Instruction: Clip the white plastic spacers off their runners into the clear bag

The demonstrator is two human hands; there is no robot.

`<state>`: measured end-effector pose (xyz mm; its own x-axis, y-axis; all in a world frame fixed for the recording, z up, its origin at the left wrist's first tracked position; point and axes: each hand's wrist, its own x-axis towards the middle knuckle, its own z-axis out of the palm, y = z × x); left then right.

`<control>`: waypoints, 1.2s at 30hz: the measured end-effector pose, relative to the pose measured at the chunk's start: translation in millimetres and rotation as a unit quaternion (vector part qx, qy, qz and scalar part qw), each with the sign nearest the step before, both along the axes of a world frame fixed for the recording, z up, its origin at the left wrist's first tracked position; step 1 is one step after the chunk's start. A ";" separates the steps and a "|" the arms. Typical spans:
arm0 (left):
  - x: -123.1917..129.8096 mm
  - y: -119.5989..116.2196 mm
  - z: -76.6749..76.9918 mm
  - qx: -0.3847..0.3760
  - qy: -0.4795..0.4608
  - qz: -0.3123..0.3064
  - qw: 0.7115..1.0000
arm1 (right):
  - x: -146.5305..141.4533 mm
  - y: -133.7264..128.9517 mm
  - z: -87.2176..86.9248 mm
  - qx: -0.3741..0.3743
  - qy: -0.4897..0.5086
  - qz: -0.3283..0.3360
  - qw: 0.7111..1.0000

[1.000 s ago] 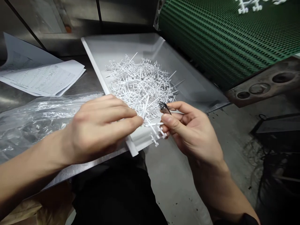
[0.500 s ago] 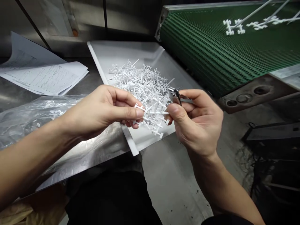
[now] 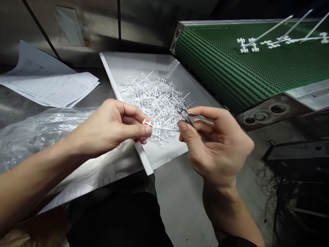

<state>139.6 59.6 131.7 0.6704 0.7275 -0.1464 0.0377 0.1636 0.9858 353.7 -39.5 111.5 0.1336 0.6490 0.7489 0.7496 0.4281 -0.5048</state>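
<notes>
My left hand (image 3: 115, 125) is closed, with thumb and fingers pinching a white moulded plastic sprue (image 3: 164, 129). Small branched ends stick out past its fingertips, and a thin stem points toward the right hand. Wrapped in my right hand (image 3: 216, 140) are small metal clippers (image 3: 183, 111), their jaws pointing up and left, near the sprue's stem. Whether the stem touches the right fingertips I cannot tell. Beneath both hands, a heap of white plastic pieces (image 3: 154, 94) lies in a white tray (image 3: 144, 152).
To the right stands a green conveyor belt (image 3: 218, 65) carrying several white sprues (image 3: 276, 43) with upright stems. Printed sheets (image 3: 56, 87) and a clear plastic bag (image 3: 46, 128) lie on the metal table (image 3: 118, 163) at left. Dark equipment (image 3: 298, 151) stands lower right.
The right hand has turned, and the clippers' jaws have shifted left and down toward the sprue. The left hand still pinches the sprue, slightly further left. The sprues on the belt appear lower and further left.
</notes>
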 end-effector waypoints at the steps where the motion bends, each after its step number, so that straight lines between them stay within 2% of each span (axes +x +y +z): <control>1: -0.4 0.0 -0.1 0.009 0.009 0.007 1.000 | 2.4 -1.0 1.8 0.024 -0.054 -0.007 0.998; 3: -0.7 0.6 -2.0 0.010 0.010 0.025 1.000 | 4.2 -3.2 4.0 0.071 -0.137 -0.039 0.987; 5: -0.7 1.9 -4.7 -0.015 -0.010 0.037 0.999 | 3.1 -5.2 4.6 0.080 -0.165 -0.047 0.982; 9: -0.3 4.3 -6.5 -0.088 -0.046 0.030 0.995 | -2.6 -5.0 1.9 0.059 -0.072 0.000 0.996; 15: 1.6 1.7 -4.2 -0.153 -0.071 0.005 0.986 | -18.1 1.5 -11.5 0.086 0.062 -0.048 0.993; 18: 1.3 1.6 -4.9 -0.163 -0.071 0.002 0.984 | -19.2 3.4 -19.7 0.140 0.052 -0.042 0.988; 21: -0.1 3.1 -4.1 -0.168 -0.059 0.005 0.984 | -12.8 2.1 -19.8 0.164 -0.013 -0.013 0.986; 24: -1.0 4.2 -1.8 -0.170 -0.051 -0.003 0.984 | -5.5 -0.3 -11.0 0.142 -0.059 0.009 0.988; 28: -0.9 3.6 -1.4 -0.172 -0.049 -0.015 0.984 | -1.9 0.2 -1.7 0.092 -0.056 0.024 0.994; 31: -0.9 2.7 -3.0 -0.167 -0.045 -0.015 0.985 | -2.8 2.4 -3.1 0.070 -0.017 0.022 0.997; 36: -1.5 2.8 -4.8 -0.154 -0.018 -0.016 0.988 | -8.0 3.4 -8.1 0.100 -0.014 0.008 0.995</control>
